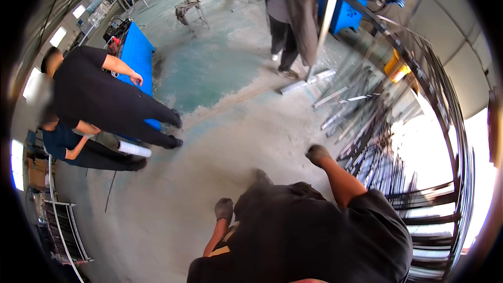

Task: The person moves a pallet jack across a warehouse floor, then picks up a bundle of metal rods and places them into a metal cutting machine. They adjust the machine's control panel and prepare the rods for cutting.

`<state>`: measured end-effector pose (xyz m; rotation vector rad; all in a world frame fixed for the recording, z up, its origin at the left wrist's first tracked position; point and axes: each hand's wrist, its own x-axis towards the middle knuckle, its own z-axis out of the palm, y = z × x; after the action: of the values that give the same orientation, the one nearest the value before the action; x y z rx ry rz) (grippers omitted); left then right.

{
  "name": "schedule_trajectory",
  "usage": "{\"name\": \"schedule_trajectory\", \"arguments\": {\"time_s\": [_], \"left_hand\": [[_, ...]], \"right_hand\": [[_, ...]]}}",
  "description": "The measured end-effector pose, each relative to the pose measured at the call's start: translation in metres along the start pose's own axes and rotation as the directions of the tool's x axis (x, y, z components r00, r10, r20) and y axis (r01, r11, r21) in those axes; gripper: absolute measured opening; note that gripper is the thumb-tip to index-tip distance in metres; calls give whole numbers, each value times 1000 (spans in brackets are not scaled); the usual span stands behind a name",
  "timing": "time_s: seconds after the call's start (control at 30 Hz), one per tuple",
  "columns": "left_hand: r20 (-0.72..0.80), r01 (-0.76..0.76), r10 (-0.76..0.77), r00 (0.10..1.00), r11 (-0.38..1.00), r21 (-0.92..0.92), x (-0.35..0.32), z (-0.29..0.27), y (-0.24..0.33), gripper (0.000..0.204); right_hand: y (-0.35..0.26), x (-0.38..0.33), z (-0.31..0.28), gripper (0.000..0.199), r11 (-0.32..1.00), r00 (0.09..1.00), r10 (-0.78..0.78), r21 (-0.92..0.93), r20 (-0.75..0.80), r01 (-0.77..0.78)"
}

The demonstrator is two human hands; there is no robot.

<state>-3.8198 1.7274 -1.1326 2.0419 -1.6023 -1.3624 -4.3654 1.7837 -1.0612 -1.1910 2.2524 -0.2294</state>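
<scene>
While metal bars (374, 163) lie heaped at right, near the gloved right hand (317, 155), neither its grip nor that of the gloved left hand (223, 209) can be told as open or closed, a blue bench (138, 55) standing farther off at left.

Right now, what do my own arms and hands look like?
Your left hand and right hand wear dark grey-brown gloves ending around the wrists. The forearms are bare. Your right sleeve is black, loose and short. Any glove markings are too small to tell.
</scene>
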Motion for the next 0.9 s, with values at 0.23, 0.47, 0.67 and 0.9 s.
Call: {"name": "schedule_trajectory", "arguments": {"time_s": [0.23,0.47,0.67,0.9], "left_hand": [[30,-319,318,948,941,113,149,-61,200,28],[194,-411,368,909,866,284,264,-27,278,34],[431,-457,296,852,824,336,320,-43,367,34],[153,-153,125,980,971,185,473,-38,376,37]], "right_hand": [[155,-11,89,30,968,911,251,-59,326,-245],[133,76,122,30,315,451,670,325,590,-892],[-47,339,-50,26,906,976,-18,-409,216,107],[-237,511,-187,31,912,978,-37,392,-204,116]]}}
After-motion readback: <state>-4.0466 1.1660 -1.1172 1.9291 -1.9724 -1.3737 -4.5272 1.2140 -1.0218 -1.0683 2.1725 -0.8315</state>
